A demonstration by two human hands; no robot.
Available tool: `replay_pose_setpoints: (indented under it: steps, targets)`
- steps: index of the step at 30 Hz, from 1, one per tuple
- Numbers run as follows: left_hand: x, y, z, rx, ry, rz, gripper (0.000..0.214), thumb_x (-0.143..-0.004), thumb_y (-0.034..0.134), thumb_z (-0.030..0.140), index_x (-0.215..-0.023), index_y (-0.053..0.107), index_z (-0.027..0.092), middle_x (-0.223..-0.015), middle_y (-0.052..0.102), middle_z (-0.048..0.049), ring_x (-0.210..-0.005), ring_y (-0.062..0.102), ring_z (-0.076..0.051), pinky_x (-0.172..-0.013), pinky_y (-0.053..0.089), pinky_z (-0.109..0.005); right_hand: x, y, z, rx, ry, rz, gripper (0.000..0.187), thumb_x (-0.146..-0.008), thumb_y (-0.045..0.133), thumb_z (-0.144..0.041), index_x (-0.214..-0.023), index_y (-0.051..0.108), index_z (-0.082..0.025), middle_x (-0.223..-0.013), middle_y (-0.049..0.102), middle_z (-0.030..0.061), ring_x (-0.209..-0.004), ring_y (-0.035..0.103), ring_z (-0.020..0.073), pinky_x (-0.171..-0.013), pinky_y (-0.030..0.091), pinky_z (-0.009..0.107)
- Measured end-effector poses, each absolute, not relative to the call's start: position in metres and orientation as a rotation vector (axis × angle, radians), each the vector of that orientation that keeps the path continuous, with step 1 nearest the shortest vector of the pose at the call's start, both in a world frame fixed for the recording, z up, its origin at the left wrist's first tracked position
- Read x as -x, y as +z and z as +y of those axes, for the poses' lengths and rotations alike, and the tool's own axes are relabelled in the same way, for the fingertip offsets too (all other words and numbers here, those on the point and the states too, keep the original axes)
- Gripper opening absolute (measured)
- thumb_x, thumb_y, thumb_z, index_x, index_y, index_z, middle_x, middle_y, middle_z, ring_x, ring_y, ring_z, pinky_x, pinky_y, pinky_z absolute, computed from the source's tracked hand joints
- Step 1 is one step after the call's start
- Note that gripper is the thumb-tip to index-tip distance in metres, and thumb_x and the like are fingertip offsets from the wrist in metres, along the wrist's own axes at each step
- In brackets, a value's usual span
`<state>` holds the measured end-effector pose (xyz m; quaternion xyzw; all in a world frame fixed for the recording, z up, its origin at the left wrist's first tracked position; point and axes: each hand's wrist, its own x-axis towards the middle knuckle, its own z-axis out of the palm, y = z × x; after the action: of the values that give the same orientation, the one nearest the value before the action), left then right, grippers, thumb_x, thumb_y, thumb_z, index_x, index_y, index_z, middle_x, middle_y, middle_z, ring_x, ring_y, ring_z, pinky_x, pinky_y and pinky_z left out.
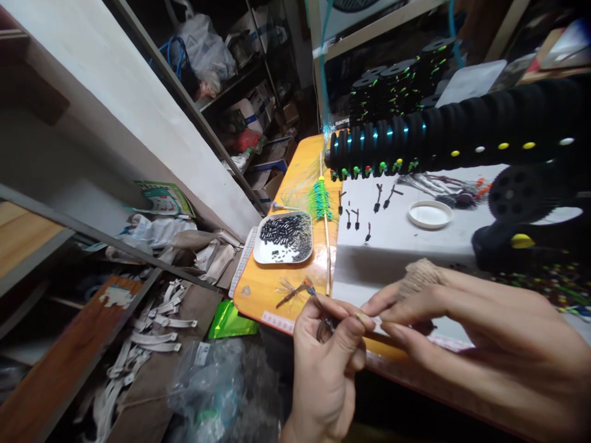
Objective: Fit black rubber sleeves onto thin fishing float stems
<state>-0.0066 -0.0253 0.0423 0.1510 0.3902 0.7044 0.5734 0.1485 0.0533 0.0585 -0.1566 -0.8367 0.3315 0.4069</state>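
My left hand (330,363) is closed, thumb against index finger, with a tiny yellowish piece at the fingertips. A thin dark strand with an orange tip (314,296) sticks up from its grip. Directly beside it, my right hand (471,326) is pinched, its fingertips almost meeting the left ones; what it holds is too small to make out. Tan cloth (419,280) is wrapped around one right finger. Beyond the left hand lies a brown twig-like piece with fine bristly strands (290,294) on the orange board (256,289).
A white tray (260,253) holds black cylinders and small grey bits. Green strands (319,200) surround a thin stick (328,258). Dark forked pieces (377,200) and a round white lid (430,214) lie on white paper. A ridged black roll (443,132) extends overhead; cluttered shelves stand left.
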Motion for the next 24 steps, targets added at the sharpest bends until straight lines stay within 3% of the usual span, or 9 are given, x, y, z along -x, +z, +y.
replay_pose_setpoints:
  steps: [7,12,16,19,21,24]
  targets:
    - [0.007,0.039,-0.026,-0.432,1.65,1.028,0.041,-0.066,0.099,0.036,-0.074,0.062,0.02,-0.072,0.07,-0.0003,-0.047,0.047,-0.006,-0.042,0.033,-0.016,-0.147,0.059,0.053,0.4,0.839,-2.087,0.022,-0.089,0.075,-0.013,-0.106,0.07,-0.027,-0.094,0.077,0.0017,-0.078,0.072,0.0158,-0.063,0.059,0.023]
    - [0.009,0.035,-0.026,-0.673,1.788,1.149,0.039,-0.066,0.099,0.031,-0.066,0.061,0.023,-0.064,0.068,0.0014,-0.058,0.062,-0.013,-0.056,0.05,-0.022,-0.144,0.069,0.063,0.321,0.918,-2.087,0.013,-0.094,0.072,-0.016,-0.102,0.078,-0.024,-0.088,0.078,0.0043,-0.075,0.073,0.0152,-0.062,0.059,0.021]
    - [0.013,0.034,-0.025,-0.819,1.812,1.236,0.022,-0.07,0.097,0.028,-0.079,0.078,0.029,-0.07,0.072,0.0007,-0.065,0.067,-0.016,-0.063,0.054,-0.025,-0.142,0.078,0.066,0.403,1.004,-2.13,0.011,-0.097,0.069,-0.021,-0.091,0.078,-0.021,-0.081,0.074,0.0033,-0.069,0.07,0.0131,-0.061,0.056,0.02]
    - [0.011,0.035,-0.024,-0.954,1.851,1.24,0.014,-0.074,0.095,0.03,-0.072,0.081,0.032,-0.073,0.069,0.0,-0.067,0.064,-0.015,-0.064,0.052,-0.026,-0.14,0.082,0.062,0.464,1.026,-2.13,0.017,-0.099,0.065,-0.02,-0.083,0.071,-0.02,-0.078,0.071,0.002,-0.067,0.066,0.0121,-0.061,0.054,0.02]
    - [0.007,0.036,-0.025,-0.904,1.906,1.145,0.021,-0.072,0.095,0.036,-0.062,0.077,0.03,-0.08,0.069,-0.0007,-0.063,0.058,-0.012,-0.059,0.048,-0.024,-0.141,0.083,0.06,0.437,0.995,-2.163,0.016,-0.1,0.061,-0.016,-0.086,0.069,-0.019,-0.081,0.07,0.0029,-0.072,0.066,0.0126,-0.064,0.055,0.021]
    - [0.003,0.037,-0.026,-0.72,1.863,0.909,0.023,-0.076,0.091,0.043,-0.071,0.074,0.029,-0.066,0.064,0.0032,-0.044,0.04,-0.007,-0.046,0.037,-0.021,-0.144,0.081,0.06,0.345,0.778,-2.267,0.011,-0.102,0.062,-0.019,-0.093,0.069,-0.018,-0.091,0.07,0.0068,-0.082,0.067,0.0151,-0.07,0.057,0.024]
